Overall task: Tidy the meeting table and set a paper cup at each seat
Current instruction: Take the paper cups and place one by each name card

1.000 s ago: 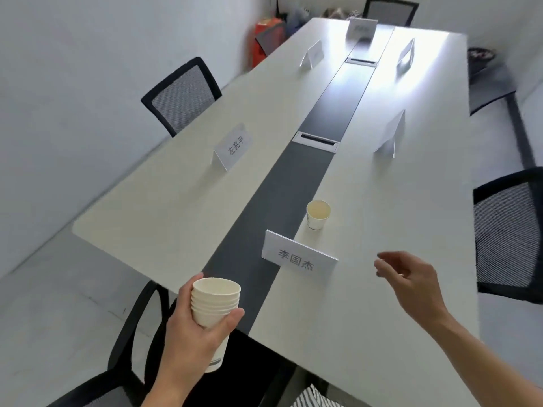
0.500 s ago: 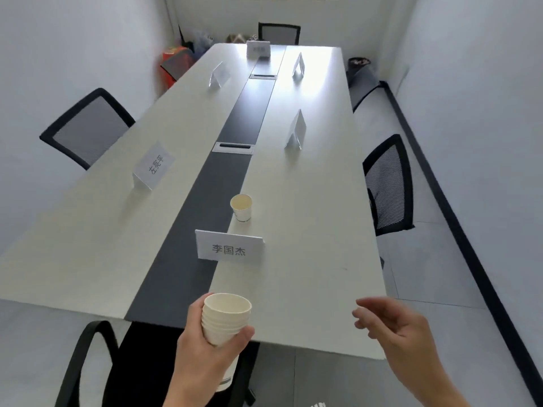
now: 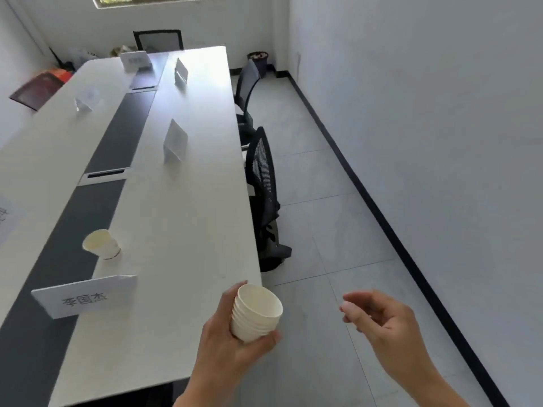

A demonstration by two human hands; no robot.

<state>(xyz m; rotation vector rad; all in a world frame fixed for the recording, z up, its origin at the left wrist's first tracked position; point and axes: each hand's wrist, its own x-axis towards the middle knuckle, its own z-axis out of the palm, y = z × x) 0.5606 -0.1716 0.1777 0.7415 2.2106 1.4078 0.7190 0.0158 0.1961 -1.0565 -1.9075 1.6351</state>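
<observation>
My left hand [image 3: 226, 348] grips a stack of white paper cups [image 3: 255, 312] over the near right corner of the long white meeting table [image 3: 188, 218]. My right hand [image 3: 379, 321] hovers empty beside the stack, over the floor, fingers loosely curled. A single paper cup [image 3: 101, 243] stands on the table behind the nearest name card [image 3: 85, 295]. More name cards stand further along: one on the right side [image 3: 174, 140], another beyond it [image 3: 180, 72], one on the left side [image 3: 85, 99] and one at the far end [image 3: 135, 60].
A dark strip [image 3: 117, 142] with a cable slot runs down the table's middle. Two black mesh chairs [image 3: 261, 183] [image 3: 248, 83] stand along the right side, another at the far end [image 3: 158, 39]. A bin [image 3: 258, 61] sits in the far corner. Grey tiled floor lies between table and right wall.
The view has swung right, toward the table's right side. My left hand with the cup stack has moved right to the table's corner; my right hand stays empty beside it.
</observation>
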